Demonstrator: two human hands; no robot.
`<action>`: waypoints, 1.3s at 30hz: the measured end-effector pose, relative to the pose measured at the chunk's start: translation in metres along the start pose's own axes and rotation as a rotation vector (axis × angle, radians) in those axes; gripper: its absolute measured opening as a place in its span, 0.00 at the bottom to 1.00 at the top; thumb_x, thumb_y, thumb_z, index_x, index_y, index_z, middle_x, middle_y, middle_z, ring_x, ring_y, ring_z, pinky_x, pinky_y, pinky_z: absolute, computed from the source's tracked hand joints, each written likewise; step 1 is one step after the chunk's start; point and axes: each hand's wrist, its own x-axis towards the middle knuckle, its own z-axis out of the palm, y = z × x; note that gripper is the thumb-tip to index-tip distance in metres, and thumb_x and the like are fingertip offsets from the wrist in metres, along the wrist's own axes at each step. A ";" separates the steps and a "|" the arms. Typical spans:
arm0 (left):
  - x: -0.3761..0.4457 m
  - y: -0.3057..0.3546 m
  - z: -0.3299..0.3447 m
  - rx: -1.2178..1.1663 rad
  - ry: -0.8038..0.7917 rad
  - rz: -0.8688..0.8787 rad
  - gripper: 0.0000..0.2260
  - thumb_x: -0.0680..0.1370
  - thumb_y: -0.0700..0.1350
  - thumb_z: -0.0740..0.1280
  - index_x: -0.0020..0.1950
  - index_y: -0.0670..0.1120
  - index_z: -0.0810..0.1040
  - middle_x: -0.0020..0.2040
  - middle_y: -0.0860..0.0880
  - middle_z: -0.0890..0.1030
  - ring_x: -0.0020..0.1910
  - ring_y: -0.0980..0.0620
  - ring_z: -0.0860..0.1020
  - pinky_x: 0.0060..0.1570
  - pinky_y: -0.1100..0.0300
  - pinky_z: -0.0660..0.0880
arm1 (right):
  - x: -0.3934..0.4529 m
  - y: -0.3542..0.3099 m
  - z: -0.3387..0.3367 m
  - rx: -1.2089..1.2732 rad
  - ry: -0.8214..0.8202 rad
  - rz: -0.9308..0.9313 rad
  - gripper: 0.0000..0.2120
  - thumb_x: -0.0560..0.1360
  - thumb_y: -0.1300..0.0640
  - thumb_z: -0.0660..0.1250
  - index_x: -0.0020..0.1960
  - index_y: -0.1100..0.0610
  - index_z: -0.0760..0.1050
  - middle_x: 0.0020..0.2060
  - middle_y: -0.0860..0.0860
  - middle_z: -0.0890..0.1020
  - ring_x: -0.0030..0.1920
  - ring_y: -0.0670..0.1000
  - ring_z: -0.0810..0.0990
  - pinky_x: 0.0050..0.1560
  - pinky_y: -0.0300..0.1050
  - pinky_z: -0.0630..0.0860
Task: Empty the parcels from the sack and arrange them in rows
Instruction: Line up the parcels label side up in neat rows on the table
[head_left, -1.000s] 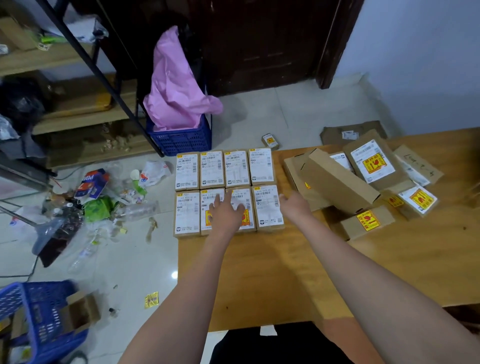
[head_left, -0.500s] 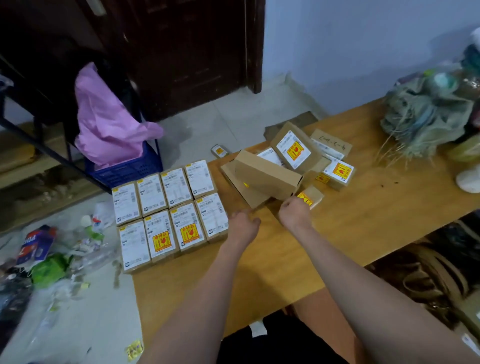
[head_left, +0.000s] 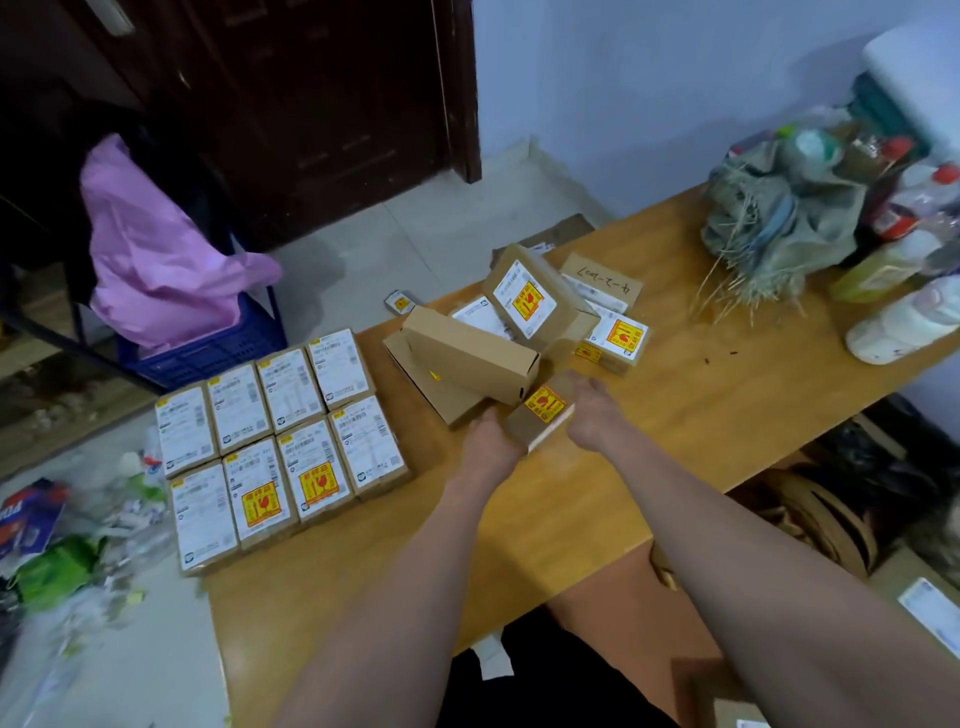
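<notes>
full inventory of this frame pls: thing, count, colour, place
Arranged parcels: eight, brown with white labels, two rows of four at the table's left end.
Loose parcels: a jumbled brown pile, count unclear, middle of the table.
Small parcel: one, brown with yellow sticker, held between both hands.
Table: one, light wood.
Sack: one, grey-green, crumpled, far right of the table.
Bottles: several, white and yellowish, right edge of the table.
Crate: one, blue, on the floor, pink bag in it.
Stray parcel: one, on the floor past the table.
Litter: mixed, floor at left.
Door: dark brown, behind.
Left hand: grips the small parcel.
Right hand: grips the same parcel.
</notes>
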 end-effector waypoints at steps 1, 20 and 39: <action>0.001 0.001 0.003 -0.002 -0.009 -0.017 0.32 0.72 0.45 0.74 0.73 0.42 0.64 0.67 0.39 0.72 0.65 0.40 0.72 0.57 0.54 0.72 | 0.003 -0.001 -0.001 -0.017 -0.020 -0.009 0.42 0.74 0.69 0.60 0.80 0.47 0.46 0.79 0.55 0.49 0.75 0.61 0.62 0.68 0.51 0.70; -0.009 -0.019 0.031 0.013 0.012 -0.035 0.31 0.70 0.36 0.73 0.72 0.45 0.67 0.63 0.42 0.70 0.59 0.41 0.75 0.56 0.53 0.74 | 0.020 -0.001 0.018 -0.201 -0.261 -0.037 0.40 0.74 0.66 0.63 0.79 0.45 0.51 0.73 0.59 0.60 0.72 0.62 0.61 0.56 0.48 0.73; -0.046 -0.120 -0.049 -0.655 -0.054 -0.243 0.28 0.69 0.42 0.77 0.67 0.52 0.73 0.58 0.47 0.79 0.55 0.48 0.79 0.57 0.49 0.79 | -0.016 -0.083 0.052 -0.377 -0.489 -0.199 0.33 0.75 0.57 0.72 0.77 0.54 0.63 0.73 0.53 0.67 0.71 0.56 0.69 0.68 0.49 0.70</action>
